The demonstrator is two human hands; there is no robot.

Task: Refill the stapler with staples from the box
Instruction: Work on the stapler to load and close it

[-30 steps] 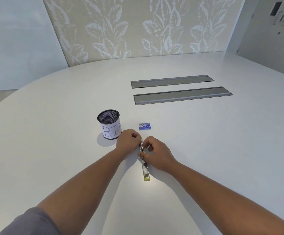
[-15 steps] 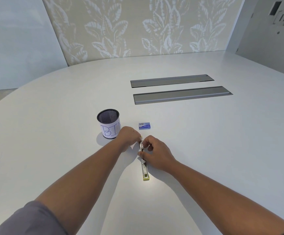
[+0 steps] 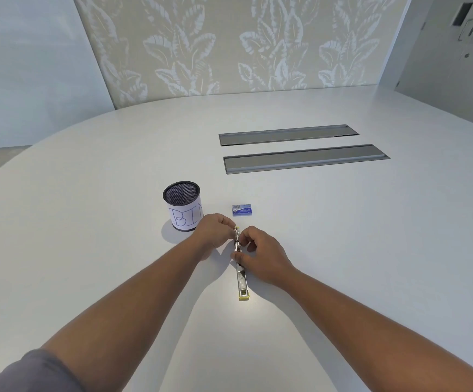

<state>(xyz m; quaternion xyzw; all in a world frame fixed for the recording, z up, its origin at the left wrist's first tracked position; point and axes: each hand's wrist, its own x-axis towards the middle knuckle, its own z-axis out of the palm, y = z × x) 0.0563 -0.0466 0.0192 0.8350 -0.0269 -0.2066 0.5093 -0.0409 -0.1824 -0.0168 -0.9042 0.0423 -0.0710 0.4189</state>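
Both hands are gripping the slim silver stapler w/ yellow ends [image 3: 241,278] lying opened on the white table [image 3: 342,250], left hand [image 3: 215,232] & right hand [image 3: 260,254] fingers curled round its far part, small blue staple box [image 3: 242,210] sitting just beyond, shut.

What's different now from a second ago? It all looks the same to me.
Almost nothing visibly changed. Both hands keep their grip on the opened stapler lying on the table: the left hand pinches its far end, the right hand holds its middle. The blue staple box and the mesh cup labelled BIN stayed where they were.
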